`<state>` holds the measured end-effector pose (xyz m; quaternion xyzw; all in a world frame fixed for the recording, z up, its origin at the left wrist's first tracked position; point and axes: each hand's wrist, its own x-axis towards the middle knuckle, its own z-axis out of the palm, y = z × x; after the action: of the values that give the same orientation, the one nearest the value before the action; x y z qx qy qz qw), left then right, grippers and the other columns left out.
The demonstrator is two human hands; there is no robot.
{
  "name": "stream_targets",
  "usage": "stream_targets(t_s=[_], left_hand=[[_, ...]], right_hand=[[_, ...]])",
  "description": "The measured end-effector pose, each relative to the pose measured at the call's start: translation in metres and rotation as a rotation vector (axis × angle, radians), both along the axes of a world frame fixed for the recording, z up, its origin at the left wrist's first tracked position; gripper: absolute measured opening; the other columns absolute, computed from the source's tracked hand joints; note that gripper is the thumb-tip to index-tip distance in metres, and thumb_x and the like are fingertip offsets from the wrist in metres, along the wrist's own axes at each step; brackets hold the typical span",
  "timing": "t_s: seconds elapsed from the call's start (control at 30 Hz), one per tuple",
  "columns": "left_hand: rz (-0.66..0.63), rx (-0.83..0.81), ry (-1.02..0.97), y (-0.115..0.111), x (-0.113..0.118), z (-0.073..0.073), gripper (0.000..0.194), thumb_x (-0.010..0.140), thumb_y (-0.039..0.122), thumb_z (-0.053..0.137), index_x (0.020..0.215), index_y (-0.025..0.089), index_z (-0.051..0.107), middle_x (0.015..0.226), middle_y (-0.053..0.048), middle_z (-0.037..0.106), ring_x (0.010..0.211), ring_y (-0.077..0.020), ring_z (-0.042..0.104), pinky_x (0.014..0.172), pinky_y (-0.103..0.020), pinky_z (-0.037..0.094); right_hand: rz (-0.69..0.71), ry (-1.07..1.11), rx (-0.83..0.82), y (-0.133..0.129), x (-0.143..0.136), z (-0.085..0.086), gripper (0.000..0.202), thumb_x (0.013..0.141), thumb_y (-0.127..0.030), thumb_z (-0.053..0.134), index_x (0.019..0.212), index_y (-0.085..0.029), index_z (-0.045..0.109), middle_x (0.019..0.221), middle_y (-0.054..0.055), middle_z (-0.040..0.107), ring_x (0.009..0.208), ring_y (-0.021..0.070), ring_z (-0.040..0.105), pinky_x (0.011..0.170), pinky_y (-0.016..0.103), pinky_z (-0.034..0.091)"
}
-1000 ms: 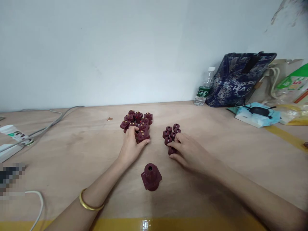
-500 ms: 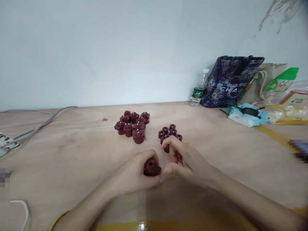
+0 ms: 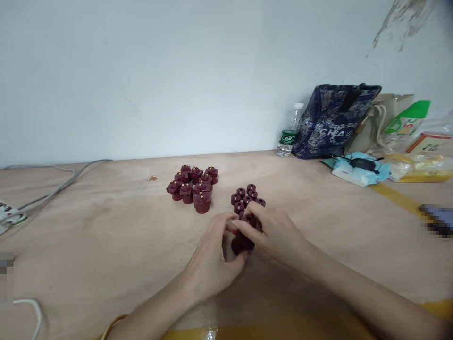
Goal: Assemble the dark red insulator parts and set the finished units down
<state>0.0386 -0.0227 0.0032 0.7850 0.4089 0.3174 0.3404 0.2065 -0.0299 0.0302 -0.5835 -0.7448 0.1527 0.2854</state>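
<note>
Between my two hands is a dark maroon plastic fitting (image 3: 239, 244), largely covered by my fingers. My left hand (image 3: 215, 257) curves around its left side, with the thumb low in front and the fingertips at the top. My right hand (image 3: 279, 231) closes over its upper right, where a dark hole shows near the fingertips. Just behind the fingers lie several small round maroon caps (image 3: 247, 200), each with a hole in the top. Farther left stands a cluster of maroon fittings (image 3: 201, 201) with squarish tops and brass-coloured studs.
Against the wall at right are a water bottle (image 3: 287, 137), a dark blue patterned bag (image 3: 331, 123) and a light blue packet (image 3: 357, 172) with a black item on it. Grey cables (image 3: 71, 182) run along the left. Yellow tape (image 3: 398, 200) crosses the tabletop.
My left hand has moved right with the maroon fitting, now beside the caps. My right hand, apart from the fitting before, now closes on its upper part. The view has shifted slightly.
</note>
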Motion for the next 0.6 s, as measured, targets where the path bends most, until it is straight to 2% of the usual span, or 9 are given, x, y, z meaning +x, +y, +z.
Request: stream_targets(t_s=[0.07, 0.13, 0.2, 0.27, 0.33, 0.37, 0.43, 0.5, 0.6], left_hand=[[0.134, -0.001, 0.047, -0.001, 0.001, 0.0, 0.069, 0.061, 0.036, 0.077, 0.12, 0.022, 0.043, 0.107, -0.007, 0.056, 0.09, -0.0234, 0.057, 0.075, -0.038, 0.049], [0.162, 0.057, 0.104, 0.0, 0.001, 0.004, 0.06, 0.06, 0.04, 0.077, 0.109, 0.02, 0.049, 0.102, -0.007, 0.057, 0.089, -0.0243, 0.056, 0.075, -0.039, 0.047], [0.075, 0.073, 0.092, 0.004, -0.003, 0.011, 0.039, 0.072, 0.036, 0.068, 0.105, 0.02, 0.052, 0.099, -0.005, 0.059, 0.09, -0.0225, 0.056, 0.079, -0.037, 0.046], [-0.031, -0.044, 0.023, 0.01, -0.01, 0.018, 0.028, 0.083, 0.033, 0.056, 0.108, 0.02, 0.054, 0.094, -0.003, 0.061, 0.084, -0.0189, 0.057, 0.077, -0.034, 0.046], [-0.062, -0.192, -0.026, 0.018, -0.02, 0.022, 0.028, 0.088, 0.038, 0.048, 0.108, 0.019, 0.056, 0.087, -0.003, 0.062, 0.075, -0.0165, 0.057, 0.07, -0.03, 0.047], [-0.043, -0.219, -0.032, 0.023, -0.024, 0.02, 0.031, 0.088, 0.04, 0.048, 0.108, 0.019, 0.058, 0.088, -0.004, 0.062, 0.074, -0.0166, 0.057, 0.068, -0.03, 0.047], [0.02, -0.156, -0.01, 0.032, -0.032, 0.013, 0.035, 0.085, 0.042, 0.053, 0.11, 0.019, 0.06, 0.098, -0.006, 0.06, 0.085, -0.0191, 0.058, 0.074, -0.032, 0.048], [0.05, -0.044, 0.021, 0.041, -0.036, 0.002, 0.036, 0.084, 0.039, 0.056, 0.116, 0.023, 0.06, 0.107, -0.007, 0.057, 0.098, -0.0212, 0.056, 0.084, -0.034, 0.047], [0.1, 0.099, 0.047, 0.054, -0.035, -0.014, 0.037, 0.086, 0.034, 0.056, 0.122, 0.027, 0.056, 0.108, -0.006, 0.057, 0.103, -0.0211, 0.055, 0.093, -0.037, 0.043]], right_hand=[[-0.005, 0.111, -0.029, 0.0, -0.002, 0.0, 0.025, 0.09, -0.04, 0.047, 0.075, -0.02, 0.048, 0.061, -0.003, 0.055, 0.054, 0.0127, 0.05, 0.05, 0.023, 0.031], [0.065, 0.19, -0.052, -0.001, -0.001, 0.003, 0.02, 0.091, -0.035, 0.046, 0.08, -0.02, 0.051, 0.064, -0.002, 0.057, 0.058, 0.0125, 0.052, 0.052, 0.023, 0.035], [0.214, 0.207, -0.036, 0.0, 0.005, 0.008, 0.012, 0.092, -0.027, 0.046, 0.09, -0.02, 0.054, 0.078, 0.0, 0.061, 0.069, 0.013, 0.056, 0.06, 0.023, 0.041], [0.322, 0.222, 0.028, 0.003, 0.016, 0.012, 0.015, 0.092, -0.021, 0.045, 0.104, -0.022, 0.053, 0.094, 0.002, 0.062, 0.08, 0.0137, 0.058, 0.068, 0.024, 0.045], [0.286, 0.255, 0.135, 0.008, 0.029, 0.015, 0.023, 0.092, -0.018, 0.044, 0.114, -0.022, 0.048, 0.105, 0.004, 0.06, 0.088, 0.0146, 0.058, 0.073, 0.026, 0.047], [0.24, 0.26, 0.182, 0.01, 0.035, 0.016, 0.026, 0.092, -0.016, 0.044, 0.117, -0.022, 0.046, 0.107, 0.005, 0.06, 0.089, 0.0151, 0.058, 0.074, 0.027, 0.047], [0.221, 0.186, 0.196, 0.012, 0.041, 0.016, 0.028, 0.089, -0.015, 0.048, 0.117, -0.021, 0.047, 0.108, 0.006, 0.061, 0.09, 0.0162, 0.057, 0.077, 0.029, 0.047], [0.339, 0.007, 0.131, 0.011, 0.039, 0.013, 0.022, 0.086, -0.015, 0.054, 0.108, -0.021, 0.055, 0.102, 0.005, 0.063, 0.09, 0.0176, 0.057, 0.079, 0.032, 0.046], [0.474, -0.261, 0.057, 0.011, 0.031, 0.003, 0.015, 0.086, -0.018, 0.054, 0.098, -0.021, 0.063, 0.094, 0.005, 0.063, 0.087, 0.0198, 0.057, 0.078, 0.034, 0.046]])
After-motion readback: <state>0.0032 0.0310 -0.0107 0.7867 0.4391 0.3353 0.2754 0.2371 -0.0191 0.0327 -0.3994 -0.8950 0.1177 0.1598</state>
